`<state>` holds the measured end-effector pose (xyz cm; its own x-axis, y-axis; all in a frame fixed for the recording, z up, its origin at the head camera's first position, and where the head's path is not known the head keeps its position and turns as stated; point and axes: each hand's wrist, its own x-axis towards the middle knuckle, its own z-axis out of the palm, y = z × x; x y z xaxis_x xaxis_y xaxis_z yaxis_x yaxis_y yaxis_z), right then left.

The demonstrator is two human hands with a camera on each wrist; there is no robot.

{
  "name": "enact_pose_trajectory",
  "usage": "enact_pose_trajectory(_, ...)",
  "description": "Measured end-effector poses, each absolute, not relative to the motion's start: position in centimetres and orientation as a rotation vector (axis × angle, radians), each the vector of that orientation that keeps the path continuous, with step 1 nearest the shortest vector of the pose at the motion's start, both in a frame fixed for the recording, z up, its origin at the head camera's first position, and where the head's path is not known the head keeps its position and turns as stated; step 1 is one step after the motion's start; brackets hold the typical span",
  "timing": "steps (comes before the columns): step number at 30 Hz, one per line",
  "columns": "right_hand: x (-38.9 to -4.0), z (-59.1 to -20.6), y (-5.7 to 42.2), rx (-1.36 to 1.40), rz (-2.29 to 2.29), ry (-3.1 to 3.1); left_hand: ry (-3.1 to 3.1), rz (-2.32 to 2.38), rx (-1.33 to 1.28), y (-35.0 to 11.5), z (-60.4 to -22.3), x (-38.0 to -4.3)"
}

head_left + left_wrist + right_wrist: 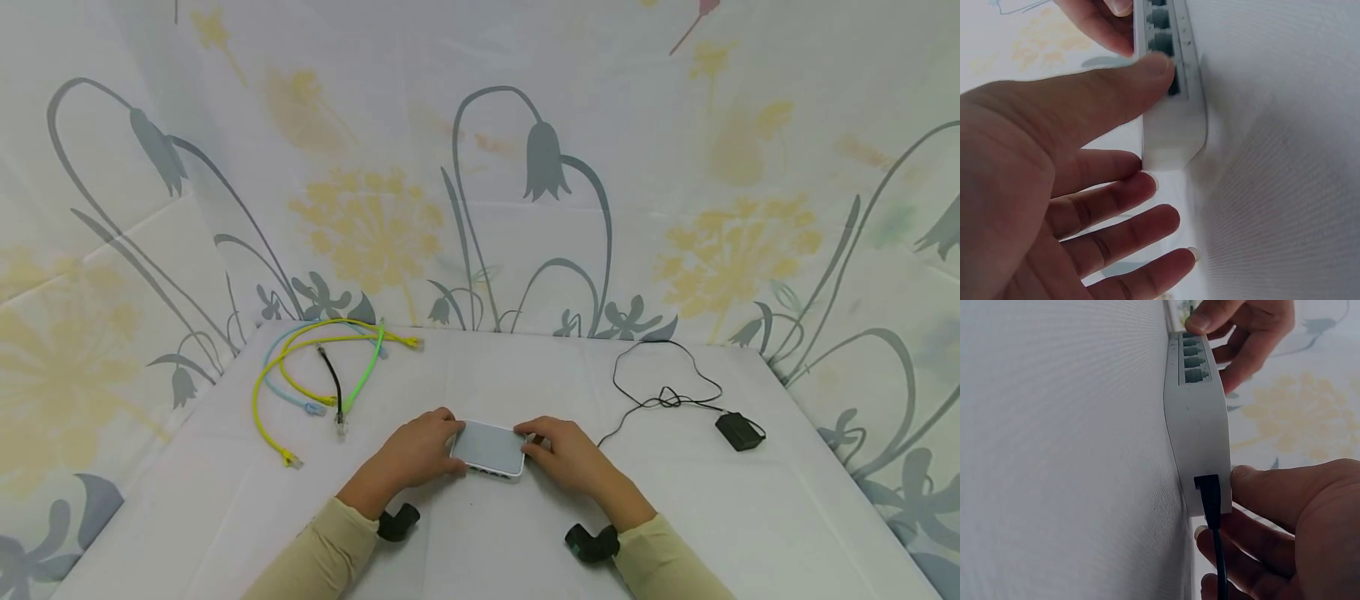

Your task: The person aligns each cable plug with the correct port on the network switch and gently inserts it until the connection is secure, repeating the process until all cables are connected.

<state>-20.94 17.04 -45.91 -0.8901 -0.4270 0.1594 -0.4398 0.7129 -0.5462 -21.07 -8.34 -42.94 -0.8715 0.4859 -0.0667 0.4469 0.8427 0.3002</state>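
Observation:
A small white network switch (489, 448) with a grey top lies on the white table, its row of ports toward me. My left hand (422, 450) grips its left end. In the left wrist view the thumb presses the port face (1161, 44), while the fingers spread behind the left end. The right hand (568, 454) holds the opposite end between thumb and fingers. A black power plug (1209, 500) sits in the switch's right side, as the right wrist view shows, and its cord hangs past the right fingers.
Yellow (258, 400), pale blue (279, 387), green (367, 375) and short black network cables (334, 379) lie at the back left. At the right, a thin black cord (637, 406) loops to a black power adapter (739, 431). A flower-patterned curtain (495, 250) hangs behind the table.

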Motion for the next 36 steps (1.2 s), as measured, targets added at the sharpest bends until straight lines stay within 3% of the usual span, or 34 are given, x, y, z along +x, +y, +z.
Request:
enact_pose_trajectory(8,-20.8,-45.9,17.1,0.770,0.955,-2.861,2.905,0.489,0.751,-8.2,-43.3,-21.2)
enact_pose_trajectory(27,-20.8,-46.1,17.0,0.812,0.960,-2.823,3.014,0.764,0.380,-7.3,-43.9,-20.7)
enact_pose_trajectory(36,-20.9,-45.9,16.9,0.762,0.954,-2.879,2.974,0.876,0.383,-6.9,-44.2,-21.1)
